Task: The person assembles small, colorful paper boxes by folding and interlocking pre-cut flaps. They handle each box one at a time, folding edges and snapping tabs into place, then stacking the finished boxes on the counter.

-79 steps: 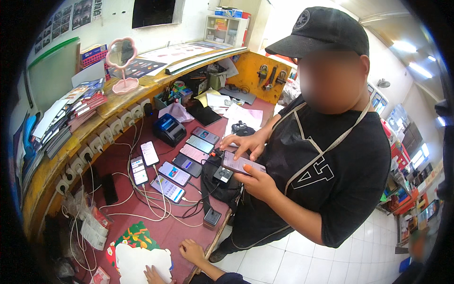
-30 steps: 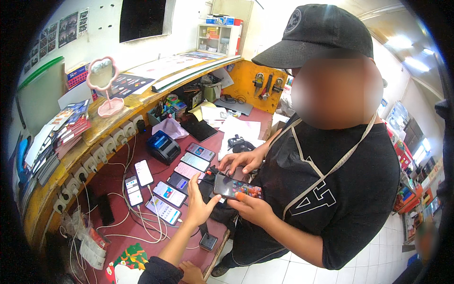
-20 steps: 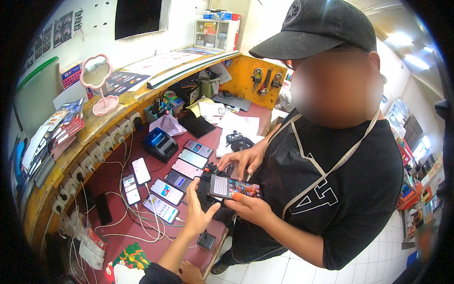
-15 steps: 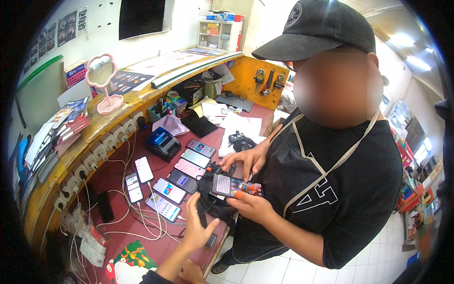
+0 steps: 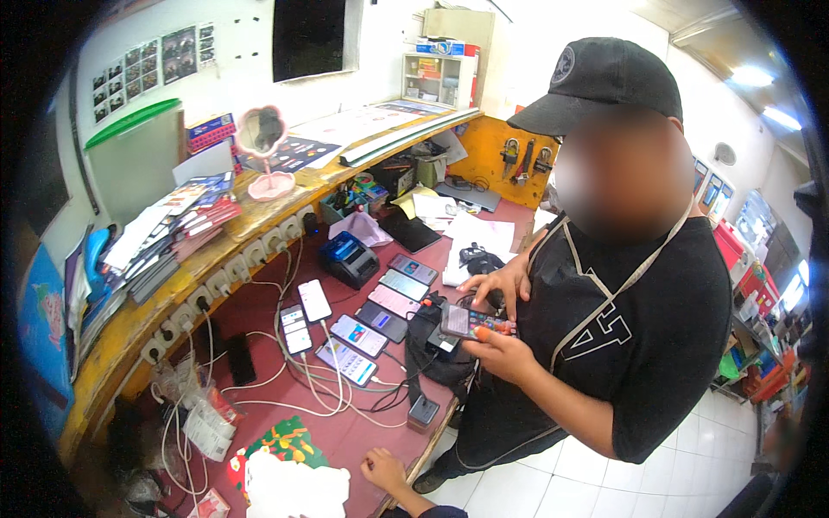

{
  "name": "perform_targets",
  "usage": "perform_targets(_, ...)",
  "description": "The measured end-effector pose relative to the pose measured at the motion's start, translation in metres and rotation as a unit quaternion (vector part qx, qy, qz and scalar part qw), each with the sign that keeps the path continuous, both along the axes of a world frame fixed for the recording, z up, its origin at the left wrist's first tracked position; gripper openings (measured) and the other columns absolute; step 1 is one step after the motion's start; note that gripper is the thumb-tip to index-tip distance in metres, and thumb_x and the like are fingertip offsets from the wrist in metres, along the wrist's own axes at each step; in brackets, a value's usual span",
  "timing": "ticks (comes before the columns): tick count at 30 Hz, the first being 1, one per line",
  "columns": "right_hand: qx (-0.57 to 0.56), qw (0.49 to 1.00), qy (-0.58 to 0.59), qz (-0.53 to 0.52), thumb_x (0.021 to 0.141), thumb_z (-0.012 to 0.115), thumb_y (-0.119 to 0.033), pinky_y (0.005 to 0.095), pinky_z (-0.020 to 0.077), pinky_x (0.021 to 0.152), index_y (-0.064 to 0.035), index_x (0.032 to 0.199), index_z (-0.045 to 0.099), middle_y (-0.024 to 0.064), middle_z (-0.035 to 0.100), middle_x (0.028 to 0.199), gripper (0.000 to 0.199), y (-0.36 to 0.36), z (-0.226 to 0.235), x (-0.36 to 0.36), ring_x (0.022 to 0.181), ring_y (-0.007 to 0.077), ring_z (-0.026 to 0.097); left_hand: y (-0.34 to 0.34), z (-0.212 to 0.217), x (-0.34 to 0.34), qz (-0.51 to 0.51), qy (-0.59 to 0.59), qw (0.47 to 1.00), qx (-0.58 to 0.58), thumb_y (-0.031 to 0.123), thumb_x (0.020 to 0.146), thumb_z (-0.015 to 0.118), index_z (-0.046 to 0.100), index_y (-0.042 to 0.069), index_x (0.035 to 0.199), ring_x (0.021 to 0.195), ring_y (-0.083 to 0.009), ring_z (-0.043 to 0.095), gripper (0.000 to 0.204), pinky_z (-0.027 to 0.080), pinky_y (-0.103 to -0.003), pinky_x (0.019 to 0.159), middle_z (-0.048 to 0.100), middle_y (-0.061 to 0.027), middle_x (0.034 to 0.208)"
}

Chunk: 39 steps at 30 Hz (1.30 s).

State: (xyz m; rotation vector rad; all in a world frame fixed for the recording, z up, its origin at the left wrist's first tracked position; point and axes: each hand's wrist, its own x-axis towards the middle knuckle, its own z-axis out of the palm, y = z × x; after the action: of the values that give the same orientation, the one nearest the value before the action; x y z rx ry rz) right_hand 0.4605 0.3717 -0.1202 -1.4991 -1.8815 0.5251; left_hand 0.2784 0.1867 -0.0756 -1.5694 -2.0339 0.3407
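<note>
Withdrawn from the dark smartphone (image 5: 466,321) in the capped person's hands, right hand (image 5: 384,470) rests empty, fingers loosely curled, on the red countertop's (image 5: 259,298) near edge, near the small grey adapter block (image 5: 423,412), advisably clear of the white charging cables (image 5: 332,393).

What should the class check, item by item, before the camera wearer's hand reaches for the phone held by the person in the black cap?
1. Wearer's right hand empty: ok, it rests bare on the edge of the dark red counter.
2. Wearer's left hand in view: not ok, out of frame.
3. Dark slim smartphone held steady: ok, gripped in the capped person's hand.
4. Clear way across: not ok, a small black box and tangled white cables lie between.
5. Row of flat phones clear of the hand: ok.
6. Held phone's screen readable: cannot tell.
</note>
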Motion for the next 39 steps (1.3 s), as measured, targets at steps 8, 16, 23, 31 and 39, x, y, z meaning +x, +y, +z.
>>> perform_targets(8,-0.010,0.999,-0.031,0.013,0.076,0.058,-0.022,0.0399,0.0497,0.067,-0.0108,0.076,0.060,0.0069,0.060,0.079,0.012,-0.007,-0.001,-0.001,0.079,0.0271,0.060,-0.004,0.028,-0.018,0.007,-0.498,0.855,-0.146,0.026,0.074,0.063,0.055,-0.006,0.106,0.101,-0.0483,0.052,0.046,0.041,-0.052,0.090,0.052,-0.0309,0.113)
perform_targets(16,-0.111,0.975,0.189,0.027,0.077,0.062,-0.013,0.0360,0.0479,0.071,-0.0051,0.094,0.066,0.0124,0.062,0.086,0.020,-0.019,0.056,-0.020,0.079,0.0263,0.059,-0.010,0.099,-0.045,-0.021,-0.542,0.837,0.074,0.010,0.082,0.053,0.052,-0.001,0.071,0.066,-0.0425,0.058,0.015,0.045,-0.049,0.061,0.058,-0.0233,0.070)
perform_targets(23,0.147,0.924,0.161,0.315,0.071,0.072,-0.019,0.0428,0.0345,0.101,-0.0109,0.115,0.063,0.0095,0.055,0.128,0.046,-0.101,0.206,-0.082,0.121,0.0308,0.046,-0.011,0.204,-0.073,-0.187,-0.718,0.654,0.147,0.019,0.081,0.070,0.054,-0.003,0.081,0.053,-0.0265,0.048,0.027,0.041,-0.036,0.053,0.054,-0.0181,0.068)
perform_targets(31,0.088,0.899,0.234,0.360,0.081,0.065,-0.018,0.0400,0.0317,0.103,-0.0047,0.128,0.054,0.0136,0.053,0.132,0.049,-0.116,0.231,-0.092,0.122,0.0286,0.046,-0.015,0.240,-0.094,-0.355,-0.618,0.700,-0.028,0.016,0.084,0.065,0.058,0.000,0.087,0.071,-0.0320,0.059,0.018,0.046,-0.036,0.062,0.058,-0.0145,0.079)
perform_targets(39,0.092,0.895,0.411,0.150,0.078,0.064,0.003,0.0317,0.0491,0.076,0.0050,0.087,0.067,0.0124,0.068,0.087,0.009,-0.130,0.232,-0.084,0.082,0.0222,0.063,-0.011,0.213,-0.074,-0.107,-0.804,0.538,0.230,0.012,0.084,0.065,0.066,0.002,0.100,0.076,-0.0152,0.066,0.019,0.051,-0.025,0.067,0.069,-0.0067,0.090)
